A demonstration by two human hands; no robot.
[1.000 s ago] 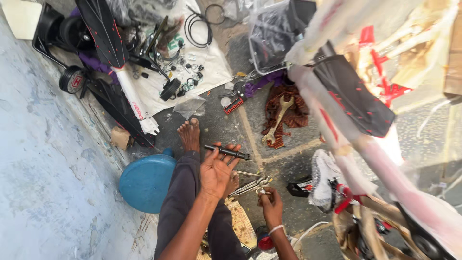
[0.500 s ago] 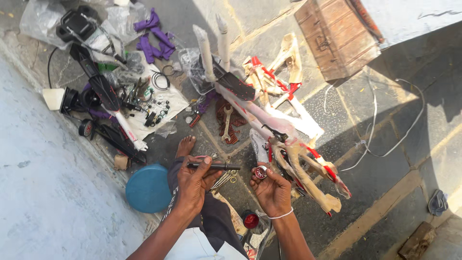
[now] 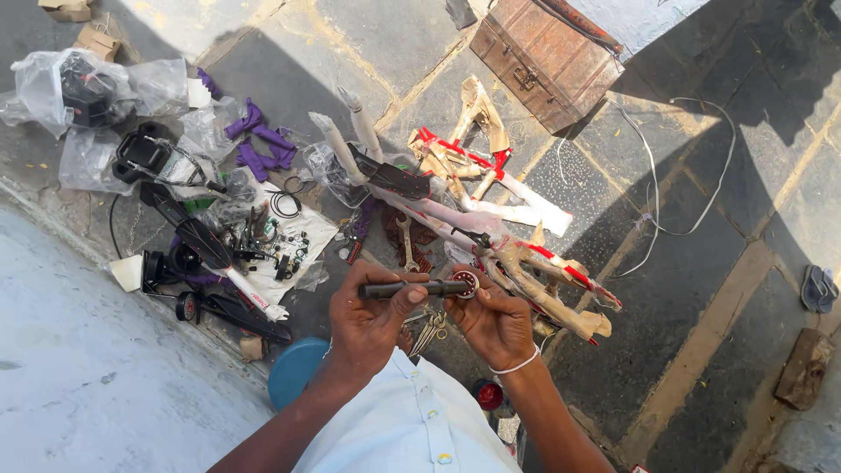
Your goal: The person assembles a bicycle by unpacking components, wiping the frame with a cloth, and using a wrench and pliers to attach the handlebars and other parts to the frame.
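Observation:
My left hand (image 3: 372, 317) grips a dark metal rod (image 3: 412, 288) and holds it level in front of me. My right hand (image 3: 496, 322) meets the rod's right end, where its fingers hold a small round bearing with a red face (image 3: 466, 282). A white band circles my right wrist. Just beyond my hands lies a bicycle frame (image 3: 491, 236) wrapped in white, red and brown packing. A spanner (image 3: 406, 243) lies on a reddish rag beside the frame.
Small parts lie on a white sheet (image 3: 289, 247) to the left, with black mudguards (image 3: 197, 241), plastic bags and purple pieces. A blue bowl (image 3: 293, 372) sits near my left elbow. A brown metal trunk (image 3: 543, 61) stands at the back, with white cable and a sandal (image 3: 819, 289) to the right.
Both hands came together in front of me: the rod is now held level in my left hand and the bearing in my right hand has met its end. The view rose and steadied.

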